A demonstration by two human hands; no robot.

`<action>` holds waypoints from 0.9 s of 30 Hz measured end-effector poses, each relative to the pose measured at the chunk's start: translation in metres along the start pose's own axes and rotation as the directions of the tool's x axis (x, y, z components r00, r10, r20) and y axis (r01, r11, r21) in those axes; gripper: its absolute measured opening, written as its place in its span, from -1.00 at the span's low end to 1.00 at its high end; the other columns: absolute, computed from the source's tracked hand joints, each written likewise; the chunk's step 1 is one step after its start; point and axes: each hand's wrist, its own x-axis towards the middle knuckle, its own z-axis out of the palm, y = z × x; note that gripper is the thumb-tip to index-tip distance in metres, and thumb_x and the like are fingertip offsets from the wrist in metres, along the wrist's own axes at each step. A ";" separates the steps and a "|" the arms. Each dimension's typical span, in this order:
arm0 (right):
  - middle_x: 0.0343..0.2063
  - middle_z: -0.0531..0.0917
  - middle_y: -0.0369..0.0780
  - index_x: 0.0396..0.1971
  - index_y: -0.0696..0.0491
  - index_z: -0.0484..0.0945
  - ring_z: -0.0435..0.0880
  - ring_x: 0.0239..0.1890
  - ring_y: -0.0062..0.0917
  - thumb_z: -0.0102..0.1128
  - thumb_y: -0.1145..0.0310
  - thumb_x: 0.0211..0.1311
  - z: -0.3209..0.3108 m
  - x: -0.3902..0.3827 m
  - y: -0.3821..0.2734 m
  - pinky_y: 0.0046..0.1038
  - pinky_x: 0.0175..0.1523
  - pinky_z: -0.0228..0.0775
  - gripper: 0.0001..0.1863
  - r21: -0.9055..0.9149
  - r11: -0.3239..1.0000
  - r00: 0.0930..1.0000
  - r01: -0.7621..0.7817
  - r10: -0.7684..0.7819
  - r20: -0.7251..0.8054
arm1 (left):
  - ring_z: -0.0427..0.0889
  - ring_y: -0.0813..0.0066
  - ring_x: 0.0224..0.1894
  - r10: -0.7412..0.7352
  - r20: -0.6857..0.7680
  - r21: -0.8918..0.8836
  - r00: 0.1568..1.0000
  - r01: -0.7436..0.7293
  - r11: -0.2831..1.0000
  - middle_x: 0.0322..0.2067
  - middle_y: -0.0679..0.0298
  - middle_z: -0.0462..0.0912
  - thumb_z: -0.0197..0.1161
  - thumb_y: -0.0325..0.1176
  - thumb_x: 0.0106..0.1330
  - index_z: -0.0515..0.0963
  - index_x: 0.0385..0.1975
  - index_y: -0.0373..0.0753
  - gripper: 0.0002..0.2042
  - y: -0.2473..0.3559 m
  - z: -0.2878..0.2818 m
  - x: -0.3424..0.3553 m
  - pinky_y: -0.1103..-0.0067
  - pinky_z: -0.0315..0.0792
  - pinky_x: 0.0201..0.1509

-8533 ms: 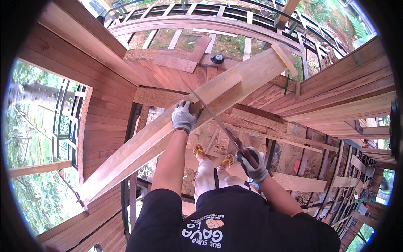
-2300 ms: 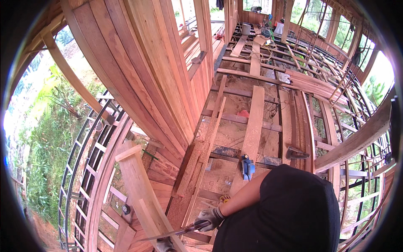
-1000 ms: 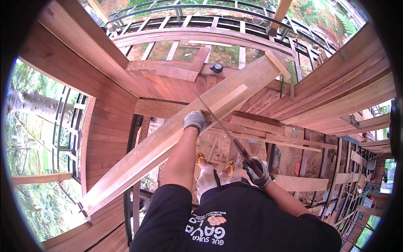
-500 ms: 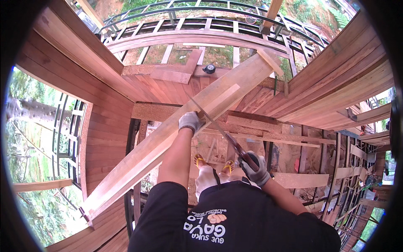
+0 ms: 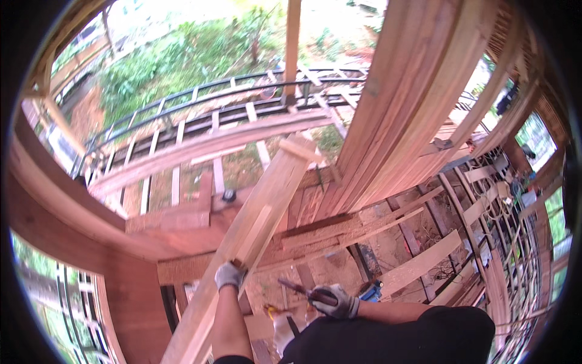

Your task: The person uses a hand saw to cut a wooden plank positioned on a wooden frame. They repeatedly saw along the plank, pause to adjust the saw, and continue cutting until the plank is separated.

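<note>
A long pale wooden plank (image 5: 276, 188) runs diagonally from the lower left toward the far middle, with a short crosspiece (image 5: 301, 149) at its far end. On top of it lies a narrow lighter strip (image 5: 259, 221). My left hand (image 5: 228, 276), in a grey-white glove, is closed on the plank's right edge beside a small reddish-brown bit of wood; its fingertips are partly hidden. My right hand (image 5: 337, 302), gloved too, grips the brown handle of a handsaw (image 5: 295, 286) in front of my body. The saw's blade points left, apart from the plank, and shows only in part.
A black tape measure (image 5: 228, 195) sits on the boards beyond the plank. Wide planks lean at the right (image 5: 403, 115). Open floor joists (image 5: 418, 227) show bare ground below. Past a dark railing (image 5: 200, 91) grows greenery. Something blue (image 5: 371, 291) lies near my right wrist.
The view has swung up and to the right. The handsaw, whose blade lay across the plank, has come away toward my body. My left hand stays at the plank's edge.
</note>
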 end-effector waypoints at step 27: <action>-0.38 0.63 -0.20 -0.23 0.04 0.59 0.61 -0.55 -0.37 0.29 0.33 0.07 0.025 0.011 0.013 -0.39 -0.45 0.43 -0.76 0.311 0.938 0.988 -0.155 0.143 0.060 | 0.56 0.17 0.09 0.067 0.054 -0.048 0.996 -0.064 0.997 0.02 0.15 0.60 0.24 0.03 0.14 0.61 -0.03 0.07 -0.60 -0.014 -0.027 -0.012 0.34 0.43 0.15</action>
